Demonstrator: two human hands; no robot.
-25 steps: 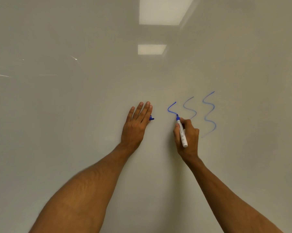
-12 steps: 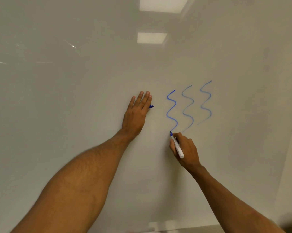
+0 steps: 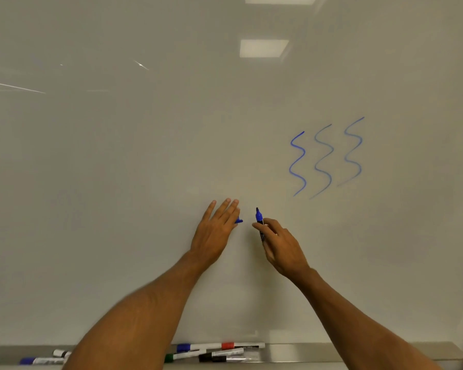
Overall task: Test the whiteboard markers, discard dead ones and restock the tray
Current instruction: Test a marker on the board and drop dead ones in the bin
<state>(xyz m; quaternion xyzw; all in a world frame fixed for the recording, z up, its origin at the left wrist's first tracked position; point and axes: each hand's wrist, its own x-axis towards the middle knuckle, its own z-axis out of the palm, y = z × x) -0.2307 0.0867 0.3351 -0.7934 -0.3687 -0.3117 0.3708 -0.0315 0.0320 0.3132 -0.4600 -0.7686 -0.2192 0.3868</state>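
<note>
The uncapped blue whiteboard marker [image 3: 259, 219] stood tip up, just clear of the white whiteboard [image 3: 145, 182], gripped by the curled fingers [image 3: 265, 231] of the right hand [image 3: 281, 247]. Just beside it, the left hand [image 3: 214, 233] was held with straight fingers; a small blue cap [image 3: 239, 221] protruded from under them, its hold hidden. Three blue wavy lines [image 3: 323, 161] were noted up and to the right. Below, the metal tray [image 3: 358, 351] carried several capped markers [image 3: 219, 353].

Markers [image 3: 219, 352] lie in tray [image 3: 358, 351] (squiggles [image 3: 323, 161] up right).
</note>
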